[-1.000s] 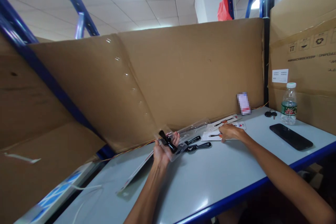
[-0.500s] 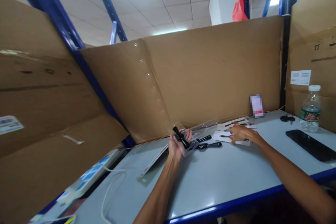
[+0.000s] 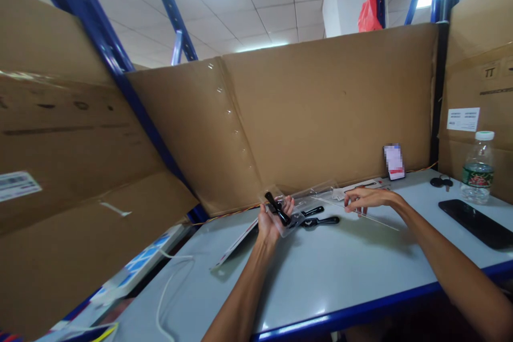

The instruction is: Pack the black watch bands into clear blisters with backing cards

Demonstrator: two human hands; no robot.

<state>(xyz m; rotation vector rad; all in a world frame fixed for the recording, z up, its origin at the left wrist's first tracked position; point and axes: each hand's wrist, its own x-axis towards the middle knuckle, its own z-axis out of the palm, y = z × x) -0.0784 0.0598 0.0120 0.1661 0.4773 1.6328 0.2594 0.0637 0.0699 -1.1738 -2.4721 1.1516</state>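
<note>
My left hand (image 3: 267,227) is closed around a clear plastic blister shell (image 3: 287,232), held above the table. A glossy black-handled tool (image 3: 277,208) lies in or on that shell; its exact kind is unclear. My right hand (image 3: 371,197) pinches a thin white card (image 3: 381,222), tilted almost edge-on and raised off the table. Between the hands, two more black handles (image 3: 328,220) rest on the tabletop, beside another clear plastic shell (image 3: 324,188). Behind my right hand lie printed white cards (image 3: 365,184). A flat card-like piece (image 3: 236,246) leans under my left hand.
At the right stand a water bottle (image 3: 477,177) and a flat black phone (image 3: 475,223), with keys (image 3: 441,181) behind. A phone with a lit screen (image 3: 395,163) leans against the cardboard wall (image 3: 328,112). A white cable (image 3: 162,299) runs along the left side.
My right hand has lifted the white card off the table and tipped it nearly edge-on. My left hand keeps its hold on the blister shell. The view has shifted slightly.
</note>
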